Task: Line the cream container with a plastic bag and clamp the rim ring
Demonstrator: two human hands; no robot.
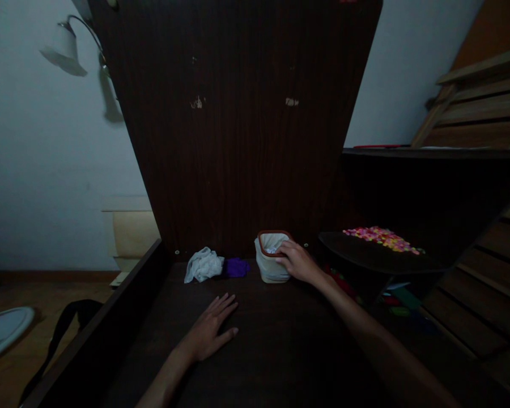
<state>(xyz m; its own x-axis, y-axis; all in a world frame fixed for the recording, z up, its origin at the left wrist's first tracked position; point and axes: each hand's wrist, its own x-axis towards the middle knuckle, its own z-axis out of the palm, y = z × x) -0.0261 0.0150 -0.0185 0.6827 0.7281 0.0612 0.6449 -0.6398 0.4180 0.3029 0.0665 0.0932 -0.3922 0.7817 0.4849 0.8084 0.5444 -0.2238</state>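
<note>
A small waste bin [273,271] with a white liner and a brown rim stands upright against the dark panel. My right hand [296,260] is at the near right part of that rim, its fingers over the edge and its thumb just below, closed on it. Something whitish lies inside the bin, too dim to name. My left hand [210,328] rests palm down on the dark wooden surface [255,351], fingers stretched out, holding nothing. Beyond it lie a crumpled white cloth or bag [204,264] and a purple cloth [236,267], side by side.
A tall dark wooden panel [238,141] rises behind the bin. At right, a rounded shelf [365,256] carries a spread of small colourful pieces [382,238]. A raised board [110,323] edges the surface on the left. A wall lamp [68,51] hangs at upper left.
</note>
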